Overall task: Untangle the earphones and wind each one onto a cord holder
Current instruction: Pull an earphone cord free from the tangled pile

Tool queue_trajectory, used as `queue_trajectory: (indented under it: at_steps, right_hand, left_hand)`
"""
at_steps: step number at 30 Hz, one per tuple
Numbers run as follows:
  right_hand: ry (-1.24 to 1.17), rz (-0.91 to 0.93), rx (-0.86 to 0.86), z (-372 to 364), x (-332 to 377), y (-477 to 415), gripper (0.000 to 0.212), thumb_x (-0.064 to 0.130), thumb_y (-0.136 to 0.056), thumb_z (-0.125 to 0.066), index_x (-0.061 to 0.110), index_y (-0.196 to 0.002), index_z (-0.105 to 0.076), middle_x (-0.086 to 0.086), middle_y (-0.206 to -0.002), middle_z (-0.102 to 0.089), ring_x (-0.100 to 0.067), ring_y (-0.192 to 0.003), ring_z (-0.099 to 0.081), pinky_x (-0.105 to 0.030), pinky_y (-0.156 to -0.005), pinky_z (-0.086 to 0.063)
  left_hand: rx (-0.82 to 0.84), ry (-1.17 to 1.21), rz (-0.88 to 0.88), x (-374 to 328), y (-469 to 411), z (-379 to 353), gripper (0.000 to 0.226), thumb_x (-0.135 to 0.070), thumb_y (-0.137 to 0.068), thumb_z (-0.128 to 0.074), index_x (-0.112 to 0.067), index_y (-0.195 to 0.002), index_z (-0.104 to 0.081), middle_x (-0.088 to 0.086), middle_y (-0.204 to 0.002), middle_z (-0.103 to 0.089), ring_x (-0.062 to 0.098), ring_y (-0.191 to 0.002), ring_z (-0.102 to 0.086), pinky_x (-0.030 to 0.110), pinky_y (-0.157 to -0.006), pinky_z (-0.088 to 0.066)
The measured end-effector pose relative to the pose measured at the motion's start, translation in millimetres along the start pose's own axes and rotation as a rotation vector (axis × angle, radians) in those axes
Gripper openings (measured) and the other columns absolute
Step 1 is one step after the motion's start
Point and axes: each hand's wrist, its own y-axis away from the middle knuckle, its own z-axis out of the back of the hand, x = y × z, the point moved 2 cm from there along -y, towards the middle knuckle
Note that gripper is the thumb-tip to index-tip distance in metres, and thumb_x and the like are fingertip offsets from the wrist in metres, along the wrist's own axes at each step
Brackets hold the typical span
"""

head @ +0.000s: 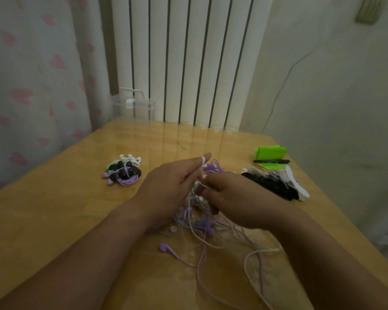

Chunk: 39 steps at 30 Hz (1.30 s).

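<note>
A tangle of purple, white and pale pink earphones (pixel 197 222) lies on the wooden table (pixel 54 220) under my hands. My left hand (pixel 170 186) pinches a pale cord, with a white loop around its raised forefinger. My right hand (pixel 231 198) is closed on the same cords just beside it. One purple earbud (pixel 165 248) lies loose in front. A pale pink cord (pixel 253 256) trails toward the front right. To the left sits a small pile of wound earphones on holders (pixel 123 171). A heap of black and white cord holders (pixel 276 182) lies to the right.
A green object (pixel 270 152) with a black marker pen (pixel 271 161) in front of it sits at the back right. A clear plastic box (pixel 133 107) stands at the table's far edge before a white radiator. A curtain hangs on the left.
</note>
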Motion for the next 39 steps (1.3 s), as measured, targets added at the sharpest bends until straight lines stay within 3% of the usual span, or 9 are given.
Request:
queue_trajectory:
  at_steps: [5,9,13,17,24,27,32,35,39]
  right_hand:
    - [0.073,0.033,-0.166,44,8,0,0.018,0.033,-0.105,-0.058,0.027,-0.091,-0.067,0.006,-0.081,-0.068,-0.002,-0.063,-0.059,-0.022,-0.057,-0.043]
    - [-0.142,0.161,-0.29,60,-2,-2,0.007,0.026,-0.101,-0.067,0.022,-0.099,-0.073,0.008,-0.083,-0.074,0.005,-0.076,-0.068,-0.011,-0.064,-0.051]
    - [-0.533,0.122,-0.253,44,-24,-13,0.016,0.026,-0.102,-0.065,0.014,-0.105,-0.075,0.005,-0.07,-0.065,-0.004,-0.049,-0.046,-0.021,-0.047,-0.039]
    - [-0.694,0.058,-0.248,7,-32,-24,0.02,0.029,-0.106,-0.06,0.017,-0.105,-0.076,0.002,-0.071,-0.062,-0.006,-0.048,-0.039,-0.022,-0.047,-0.033]
    - [-0.304,0.105,-0.288,-26,-8,-25,0.026,0.029,-0.109,-0.052,0.023,-0.103,-0.077,-0.002,-0.078,-0.069,-0.008,-0.066,-0.06,-0.02,-0.054,-0.043]
    - [-0.289,0.085,-0.301,-27,-9,-21,0.026,0.027,-0.108,-0.054,0.017,-0.097,-0.075,0.0,-0.091,-0.075,-0.001,-0.062,-0.06,-0.019,-0.051,-0.041]
    - [-0.217,0.081,-0.29,-12,-23,-9,0.022,0.042,-0.103,-0.06,0.026,-0.094,-0.074,0.003,-0.071,-0.063,-0.004,-0.059,-0.054,-0.035,-0.059,-0.047]
    - [-0.229,0.076,-0.322,-3,-30,-5,0.016,0.042,-0.099,-0.066,0.03,-0.093,-0.074,0.0,-0.08,-0.071,-0.021,-0.073,-0.067,-0.046,-0.068,-0.056]
    - [-0.342,0.136,-0.349,7,-38,-4,0.003,0.026,-0.099,-0.068,0.025,-0.095,-0.069,0.0,-0.082,-0.069,-0.016,-0.067,-0.063,-0.044,-0.061,-0.052]
  left_hand:
    - [0.184,0.192,0.057,-7,-1,9,0.031,-0.037,-0.111,-0.043,-0.037,-0.13,-0.067,-0.008,-0.103,-0.073,0.011,-0.083,-0.065,0.042,-0.077,-0.057]
    - [0.315,0.457,0.042,-22,2,17,0.035,-0.023,-0.112,-0.044,-0.001,-0.102,-0.069,-0.016,-0.062,-0.062,0.009,-0.05,-0.042,0.021,-0.053,-0.037]
    - [0.389,0.773,0.037,-19,2,22,0.04,-0.023,-0.108,-0.047,0.012,-0.108,-0.065,-0.007,-0.092,-0.076,0.018,-0.045,-0.029,0.035,-0.053,-0.031]
    - [0.171,0.961,0.105,-5,-5,20,0.036,-0.027,-0.106,-0.05,-0.007,-0.13,-0.069,0.015,-0.121,-0.064,0.01,-0.041,-0.029,0.028,-0.059,-0.047]
    - [-0.072,0.733,0.146,2,-8,15,0.032,-0.022,-0.111,-0.046,-0.026,-0.138,-0.063,0.002,-0.129,-0.073,0.006,-0.044,-0.039,0.024,-0.059,-0.047]
    - [-0.107,0.459,0.111,0,-6,13,0.033,-0.02,-0.11,-0.05,-0.024,-0.141,-0.064,-0.01,-0.136,-0.069,0.0,-0.074,-0.066,0.023,-0.064,-0.053]
    - [0.007,0.136,0.008,4,-4,8,0.04,-0.031,-0.11,-0.052,-0.034,-0.15,-0.054,-0.017,-0.129,-0.071,-0.004,-0.115,-0.065,0.032,-0.095,-0.057]
    - [0.127,0.095,-0.039,-7,0,8,0.037,-0.031,-0.11,-0.051,-0.036,-0.146,-0.058,-0.019,-0.11,-0.073,-0.013,-0.097,-0.064,0.015,-0.084,-0.052]
    - [0.243,0.015,-0.059,-8,-1,5,0.023,-0.036,-0.109,-0.051,-0.028,-0.12,-0.069,-0.009,-0.093,-0.068,0.007,-0.089,-0.065,0.041,-0.08,-0.054]
